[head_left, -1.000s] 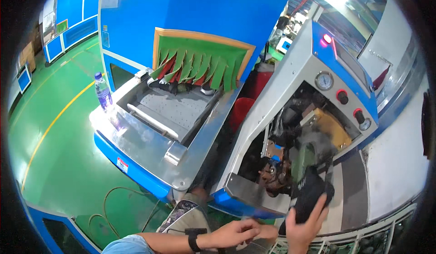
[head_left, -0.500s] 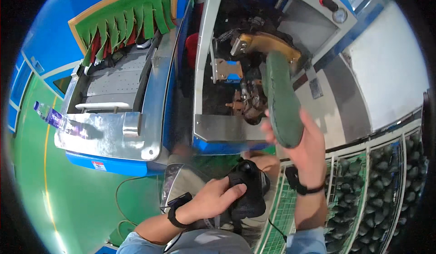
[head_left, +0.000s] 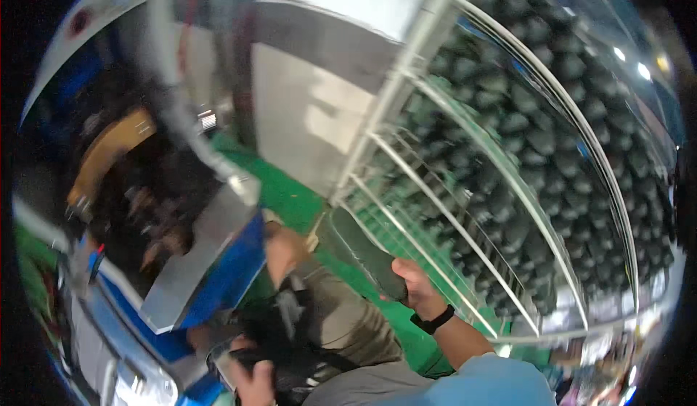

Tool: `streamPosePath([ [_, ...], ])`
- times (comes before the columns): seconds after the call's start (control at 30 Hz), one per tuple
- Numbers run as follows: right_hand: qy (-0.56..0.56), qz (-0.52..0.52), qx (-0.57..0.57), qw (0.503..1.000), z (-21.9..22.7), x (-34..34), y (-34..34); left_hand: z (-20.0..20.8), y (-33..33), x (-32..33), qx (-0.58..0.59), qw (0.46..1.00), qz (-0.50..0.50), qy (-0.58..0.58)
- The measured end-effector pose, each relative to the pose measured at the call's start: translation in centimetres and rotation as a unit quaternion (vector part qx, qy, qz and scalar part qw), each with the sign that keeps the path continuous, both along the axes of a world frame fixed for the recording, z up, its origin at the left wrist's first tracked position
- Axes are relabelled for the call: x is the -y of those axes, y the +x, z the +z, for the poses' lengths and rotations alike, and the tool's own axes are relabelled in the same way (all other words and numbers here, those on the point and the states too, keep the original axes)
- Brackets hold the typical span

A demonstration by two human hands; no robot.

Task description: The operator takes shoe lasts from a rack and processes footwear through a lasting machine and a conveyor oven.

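Observation:
My right hand [head_left: 421, 290] is closed round one end of a dark green, foot-shaped shoe last [head_left: 359, 252], which it holds tilted in front of a wire rack. The last's other end points up and to the left. Low in the view, blurred by motion, my left hand [head_left: 251, 378] is at a black shoe upper [head_left: 272, 339] by my lap, its thumb and fingers curled at the edge. Much of the upper merges with dark blur, so its outline is hard to make out.
The white wire rack [head_left: 465, 243] on the right holds a heap of dark green lasts [head_left: 523, 145]. To the left stands a machine with a yellow curved arm [head_left: 112, 152] and a metal front edge [head_left: 192, 253]. My legs [head_left: 348, 312] are below, over green floor [head_left: 287, 188].
The view has swung right, from the machine to the rack. My right hand has carried the last from before the machine to the rack. The black upper stays by my lap.

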State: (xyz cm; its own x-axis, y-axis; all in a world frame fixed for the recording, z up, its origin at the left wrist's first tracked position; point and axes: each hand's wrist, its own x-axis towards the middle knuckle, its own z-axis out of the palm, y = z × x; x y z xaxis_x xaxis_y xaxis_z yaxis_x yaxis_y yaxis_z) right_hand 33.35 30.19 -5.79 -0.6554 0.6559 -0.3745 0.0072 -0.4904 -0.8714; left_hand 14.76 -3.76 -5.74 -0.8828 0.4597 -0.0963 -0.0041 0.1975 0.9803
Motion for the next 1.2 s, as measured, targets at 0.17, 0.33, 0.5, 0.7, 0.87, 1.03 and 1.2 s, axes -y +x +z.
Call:
streamPosePath([
  [0.17,-0.203,-0.324,0.02,0.924,-5.2,-0.7,14.9,1.8,-1.7,-1.8,0.035,0.996,-0.058,0.051],
  [0.33,-0.364,-0.416,-0.302,0.777,-11.2,-4.5,18.2,1.3,-2.1,-2.2,0.052,0.998,-0.022,0.02],
  [0.5,-0.301,-0.347,-0.495,0.738,-15.4,-11.5,16.4,2.2,-1.8,-1.8,0.094,0.995,0.013,0.021],
  [0.7,-0.234,-0.624,-0.45,0.595,-15.8,-25.1,16.9,1.5,-1.3,-1.7,0.144,0.987,0.058,0.029],
  [0.87,-0.118,-0.443,-0.417,0.785,-16.8,-25.4,22.9,0.1,-1.3,-1.7,0.187,0.979,0.07,0.053],
  [1.03,-0.11,-0.469,-0.384,0.787,-15.0,-21.3,18.6,1.2,-0.9,-0.2,0.197,0.973,0.096,0.079],
  [1.2,-0.057,-0.489,-0.34,0.801,-17.4,-23.1,19.3,2.4,-2.4,2.8,0.163,0.986,0.033,0.01],
])
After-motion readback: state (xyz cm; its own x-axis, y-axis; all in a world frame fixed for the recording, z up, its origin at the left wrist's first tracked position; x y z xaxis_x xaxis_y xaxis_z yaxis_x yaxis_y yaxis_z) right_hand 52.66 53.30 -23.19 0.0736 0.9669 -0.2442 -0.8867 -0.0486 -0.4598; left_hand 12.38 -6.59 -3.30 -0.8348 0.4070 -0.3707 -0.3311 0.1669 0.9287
